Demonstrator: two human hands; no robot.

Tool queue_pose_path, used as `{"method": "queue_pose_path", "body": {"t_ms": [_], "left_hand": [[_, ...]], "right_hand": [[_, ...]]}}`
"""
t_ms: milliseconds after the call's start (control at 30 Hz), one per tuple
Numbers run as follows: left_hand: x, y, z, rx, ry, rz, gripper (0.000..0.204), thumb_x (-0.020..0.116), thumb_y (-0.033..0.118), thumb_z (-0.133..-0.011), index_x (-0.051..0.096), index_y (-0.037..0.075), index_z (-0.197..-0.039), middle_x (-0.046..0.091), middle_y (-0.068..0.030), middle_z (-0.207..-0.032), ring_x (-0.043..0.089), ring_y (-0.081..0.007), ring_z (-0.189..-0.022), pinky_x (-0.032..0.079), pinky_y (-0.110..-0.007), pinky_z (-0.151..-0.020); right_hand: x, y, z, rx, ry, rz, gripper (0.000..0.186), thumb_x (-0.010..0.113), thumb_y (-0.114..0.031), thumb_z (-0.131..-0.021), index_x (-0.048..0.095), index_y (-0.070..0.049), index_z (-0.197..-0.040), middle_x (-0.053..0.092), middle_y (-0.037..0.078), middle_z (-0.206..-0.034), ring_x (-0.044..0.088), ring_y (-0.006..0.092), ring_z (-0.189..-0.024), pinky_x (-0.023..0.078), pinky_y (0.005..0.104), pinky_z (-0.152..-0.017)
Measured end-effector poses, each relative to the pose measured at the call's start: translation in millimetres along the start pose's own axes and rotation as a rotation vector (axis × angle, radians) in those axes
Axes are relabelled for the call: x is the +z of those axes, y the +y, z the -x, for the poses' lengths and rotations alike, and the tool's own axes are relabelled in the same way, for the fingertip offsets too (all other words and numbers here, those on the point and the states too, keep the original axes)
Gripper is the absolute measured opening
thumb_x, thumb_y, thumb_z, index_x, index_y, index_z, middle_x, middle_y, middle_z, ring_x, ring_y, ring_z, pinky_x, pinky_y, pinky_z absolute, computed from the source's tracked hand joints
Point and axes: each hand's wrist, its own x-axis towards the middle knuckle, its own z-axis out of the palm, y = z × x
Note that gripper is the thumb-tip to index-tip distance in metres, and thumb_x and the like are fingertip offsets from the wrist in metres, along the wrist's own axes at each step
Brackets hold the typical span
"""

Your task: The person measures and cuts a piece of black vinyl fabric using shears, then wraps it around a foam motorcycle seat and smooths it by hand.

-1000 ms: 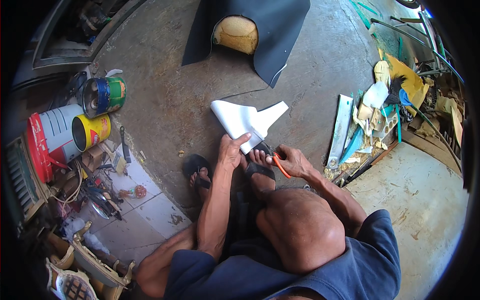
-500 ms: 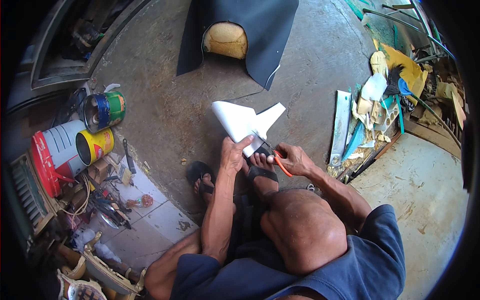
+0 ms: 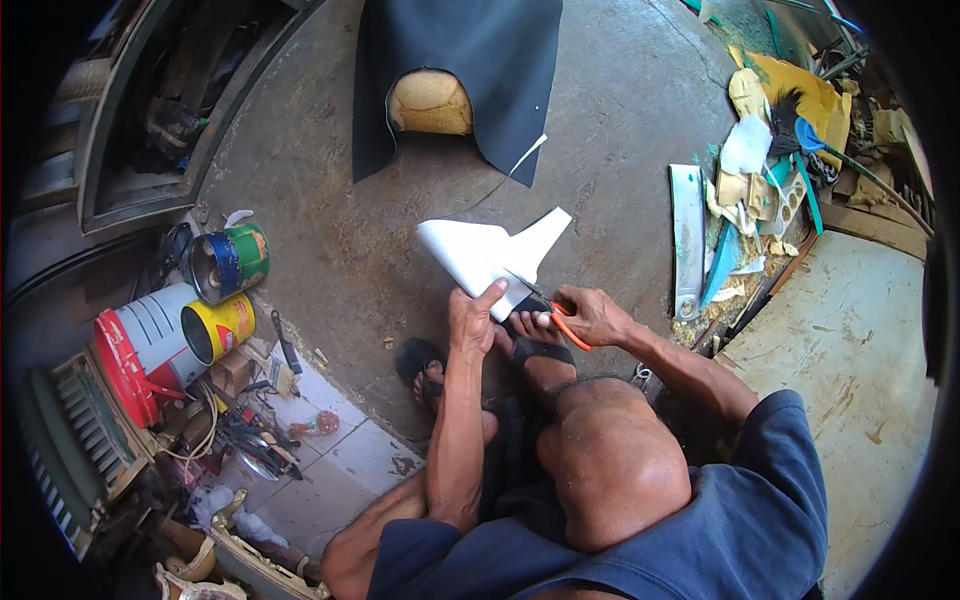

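Observation:
My left hand (image 3: 474, 318) is closed on the lower edge of a white folded piece of sheet material (image 3: 470, 255), thumb on top. A narrower arm of the piece points up to the right, and a dark patch shows at its lower edge. In my right hand (image 3: 592, 314) is a pair of scissors with orange handles (image 3: 568, 330). Their blades lie at the white piece's right edge, just right of my left thumb. Whether the blades are fully closed is too small to tell. Both hands are above my sandalled foot (image 3: 545, 355).
Beyond lies black sheet material (image 3: 505, 70) draped over a tan foam block (image 3: 432, 103). Tins, a bucket (image 3: 150, 345) and hand tools (image 3: 255, 440) crowd the left. On the right are a metal strip (image 3: 686, 240), scraps (image 3: 745, 145) and a pale board (image 3: 830, 370).
The whole view has shifted slightly, with the tins and tools now further right in it. Both hands keep their hold on the white piece and the scissors, which have hardly moved.

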Motion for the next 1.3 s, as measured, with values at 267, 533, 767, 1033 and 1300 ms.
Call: {"method": "queue_pose_path", "body": {"t_ms": [267, 533, 767, 1033, 1300], "left_hand": [[-4, 2, 1, -0.026, 0.0, 0.013, 0.042, 0.076, 0.001, -0.078, 0.061, -0.006, -0.116, 0.068, -0.0113, -0.106, 0.066, -0.02, -0.094, 0.052, -0.033, -0.087], [-2, 2, 3, -0.004, 0.01, -0.001, 0.041, 0.076, 0.001, -0.078, 0.061, -0.007, -0.116, 0.068, -0.0115, -0.106, 0.066, -0.0198, -0.094, 0.052, -0.033, -0.086], [-4, 3, 3, -0.002, 0.022, 0.005, 0.041, 0.077, 0.002, -0.078, 0.062, -0.006, -0.115, 0.068, -0.0112, -0.105, 0.066, -0.0197, -0.093, 0.051, -0.033, -0.086], [-4, 4, 3, 0.004, 0.002, 0.014, 0.04, 0.077, 0.002, -0.079, 0.062, -0.006, -0.115, 0.068, -0.0108, -0.104, 0.066, -0.0196, -0.092, 0.052, -0.032, -0.085], [-2, 5, 4, -0.025, -0.019, 0.016, 0.038, 0.075, 0.001, -0.08, 0.061, -0.006, -0.115, 0.067, -0.0108, -0.104, 0.066, -0.0193, -0.092, 0.053, -0.033, -0.083]], "right_hand": [[-3, 2, 14, 0.026, -0.031, 0.072, 0.065, 0.067, -0.061, -0.083, 0.065, 0.002, -0.1, 0.067, 0.021, -0.086, 0.067, 0.0322, -0.084, 0.051, 0.0419, -0.073], [0, 19, 9, -0.03, -0.038, -0.009, 0.064, 0.067, -0.06, -0.083, 0.064, 0.001, -0.1, 0.068, 0.021, -0.087, 0.067, 0.0323, -0.085, 0.051, 0.042, -0.073], [-1, 4, 9, -0.018, -0.039, 0.066, 0.059, 0.067, -0.056, -0.085, 0.065, 0.001, -0.101, 0.068, 0.02, -0.086, 0.067, 0.0323, -0.083, 0.051, 0.042, -0.072], [5, 9, 11, -0.006, -0.013, 0.05, 0.058, 0.067, -0.056, -0.086, 0.065, 0.002, -0.096, 0.066, 0.021, -0.082, 0.067, 0.0311, -0.078, 0.051, 0.0419, -0.068], [7, 7, 8, 0.007, 0.021, 0.016, 0.061, 0.067, -0.058, -0.085, 0.064, 0.003, -0.093, 0.066, 0.021, -0.081, 0.067, 0.032, -0.078, 0.05, 0.0428, -0.068]]}}
